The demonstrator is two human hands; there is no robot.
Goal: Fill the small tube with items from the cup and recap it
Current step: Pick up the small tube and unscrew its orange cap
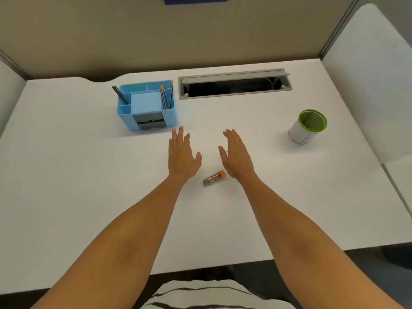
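Blue sign point(195, 0) on partition top edge: white characters cropped, unreadable. No other legible text.

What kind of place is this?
Probably an office cubicle or study carrel: a white desk with partition walls around it, a blue organizer holding pencils, and a cable slot at the back.

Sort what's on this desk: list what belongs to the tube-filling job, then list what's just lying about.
For the job:
- small tube, lying on its side, orange cap on
- green-rimmed cup, upright at the right
- left hand and right hand, both open, holding nothing

Lying about:
- blue desk organizer with pencils
- cable hatch, lid open
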